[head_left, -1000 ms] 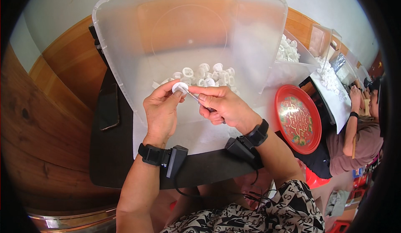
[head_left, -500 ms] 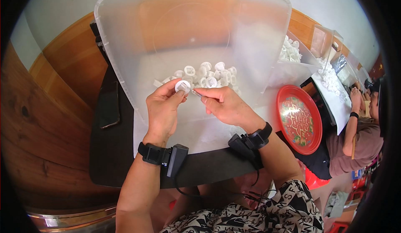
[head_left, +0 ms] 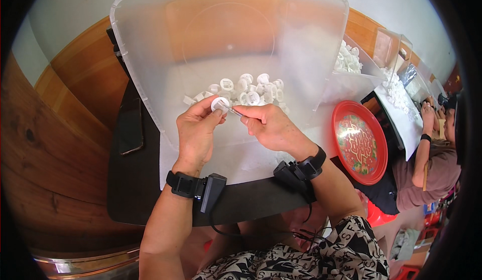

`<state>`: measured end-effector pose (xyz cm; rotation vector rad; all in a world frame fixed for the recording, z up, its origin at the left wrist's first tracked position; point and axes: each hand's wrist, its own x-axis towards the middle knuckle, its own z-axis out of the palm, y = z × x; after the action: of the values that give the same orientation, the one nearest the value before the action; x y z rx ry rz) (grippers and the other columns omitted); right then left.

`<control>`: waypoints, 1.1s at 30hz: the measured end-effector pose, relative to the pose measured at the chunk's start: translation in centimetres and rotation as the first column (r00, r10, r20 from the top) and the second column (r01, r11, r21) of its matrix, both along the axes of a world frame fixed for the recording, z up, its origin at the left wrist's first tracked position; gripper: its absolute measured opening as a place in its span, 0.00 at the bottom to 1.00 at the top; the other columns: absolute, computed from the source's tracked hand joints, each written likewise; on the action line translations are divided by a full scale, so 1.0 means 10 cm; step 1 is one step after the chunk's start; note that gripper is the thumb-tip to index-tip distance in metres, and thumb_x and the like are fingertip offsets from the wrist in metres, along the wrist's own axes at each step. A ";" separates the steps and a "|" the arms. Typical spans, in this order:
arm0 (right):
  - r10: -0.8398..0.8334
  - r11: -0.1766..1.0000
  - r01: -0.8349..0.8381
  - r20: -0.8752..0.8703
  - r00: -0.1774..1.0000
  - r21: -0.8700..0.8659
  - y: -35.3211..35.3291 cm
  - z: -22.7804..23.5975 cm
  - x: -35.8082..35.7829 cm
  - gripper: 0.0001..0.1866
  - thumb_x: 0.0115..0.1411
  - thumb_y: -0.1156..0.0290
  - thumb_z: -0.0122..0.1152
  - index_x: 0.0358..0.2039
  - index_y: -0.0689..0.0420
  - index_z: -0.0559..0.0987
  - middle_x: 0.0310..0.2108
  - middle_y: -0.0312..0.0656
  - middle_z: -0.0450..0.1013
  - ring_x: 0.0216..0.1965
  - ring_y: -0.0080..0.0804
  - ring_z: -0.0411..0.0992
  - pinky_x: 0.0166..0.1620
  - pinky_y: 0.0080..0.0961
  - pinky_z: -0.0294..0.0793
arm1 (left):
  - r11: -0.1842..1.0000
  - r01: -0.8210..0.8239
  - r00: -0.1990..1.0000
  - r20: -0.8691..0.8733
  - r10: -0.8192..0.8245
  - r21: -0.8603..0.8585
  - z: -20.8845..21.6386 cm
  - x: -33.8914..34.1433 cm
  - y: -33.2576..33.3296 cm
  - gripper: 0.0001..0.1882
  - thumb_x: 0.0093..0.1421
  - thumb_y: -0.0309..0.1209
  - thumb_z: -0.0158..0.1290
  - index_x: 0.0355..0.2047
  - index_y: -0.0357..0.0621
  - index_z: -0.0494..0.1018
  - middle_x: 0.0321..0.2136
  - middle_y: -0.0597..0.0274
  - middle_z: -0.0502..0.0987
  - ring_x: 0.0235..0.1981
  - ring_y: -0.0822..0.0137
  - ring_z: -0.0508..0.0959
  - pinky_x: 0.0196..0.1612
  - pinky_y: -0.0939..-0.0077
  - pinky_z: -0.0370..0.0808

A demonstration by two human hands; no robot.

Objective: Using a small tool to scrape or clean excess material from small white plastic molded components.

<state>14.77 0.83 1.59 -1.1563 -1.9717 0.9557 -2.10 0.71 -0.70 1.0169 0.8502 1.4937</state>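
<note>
My left hand point(head_left: 197, 132) pinches a small round white plastic part point(head_left: 219, 102) between thumb and fingers, its flat disc face turned up. My right hand point(head_left: 276, 127) is closed on a thin metal tool point(head_left: 235, 111), whose tip touches the part near its middle. The tool's handle is mostly hidden in the fingers, so its exact kind does not show. Just beyond both hands lies a loose pile of similar white plastic parts point(head_left: 252, 98), inside a large translucent plastic bin point(head_left: 228, 24) tipped on its side with its opening toward me.
A dark phone point(head_left: 131, 127) lies on the black table point(head_left: 125, 189) to the left. A red round tray point(head_left: 359, 143) stands at the right. Beyond it are another bin of white parts point(head_left: 348, 59) and a co-worker point(head_left: 427, 164) at a white-topped table. Black devices with cables are strapped to my wrists.
The metal tool's tip has moved slightly inward over the disc's face. Both hands stay nearly in place, and the view has shifted slightly.
</note>
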 end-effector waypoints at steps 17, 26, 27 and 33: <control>0.050 0.999 -0.049 0.035 0.998 -0.023 0.01 0.00 0.02 0.16 0.59 0.76 0.45 0.48 0.61 0.71 0.26 0.44 0.69 0.26 0.29 0.68 0.32 0.23 0.68 | 0.996 -0.055 0.983 -0.169 0.067 0.075 -0.05 0.07 -0.02 0.15 0.52 0.15 0.49 0.42 0.30 0.71 0.33 0.56 0.75 0.31 0.70 0.74 0.37 0.77 0.73; 0.040 0.966 -0.051 -0.049 0.998 -0.253 0.01 0.11 0.01 0.15 0.61 0.72 0.44 0.47 0.61 0.72 0.18 0.38 0.68 0.19 0.21 0.64 0.25 0.21 0.66 | 0.992 -0.040 0.976 -0.206 0.064 0.116 -0.07 0.08 0.02 0.15 0.53 0.15 0.48 0.43 0.31 0.71 0.35 0.57 0.75 0.33 0.70 0.74 0.39 0.77 0.73; 0.027 0.951 -0.056 -0.097 0.995 -0.304 0.00 0.13 0.01 0.15 0.62 0.71 0.43 0.47 0.60 0.72 0.16 0.36 0.66 0.17 0.19 0.63 0.22 0.20 0.64 | 0.992 -0.041 0.981 -0.182 0.062 0.117 -0.07 0.08 0.02 0.15 0.53 0.15 0.48 0.43 0.31 0.71 0.35 0.57 0.75 0.33 0.70 0.74 0.40 0.77 0.72; -0.004 0.861 -0.133 -0.269 0.963 -0.490 0.02 0.13 0.04 0.14 0.63 0.68 0.43 0.44 0.62 0.73 0.16 0.39 0.65 0.12 0.17 0.55 0.15 0.18 0.55 | 0.990 -0.062 0.981 -0.176 0.084 0.124 -0.05 0.09 0.01 0.15 0.53 0.15 0.49 0.43 0.31 0.71 0.36 0.57 0.75 0.34 0.70 0.74 0.41 0.76 0.72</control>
<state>15.22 1.00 2.86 -1.1608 -1.5953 1.6437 -1.25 0.79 -1.25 1.2356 0.9445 1.5450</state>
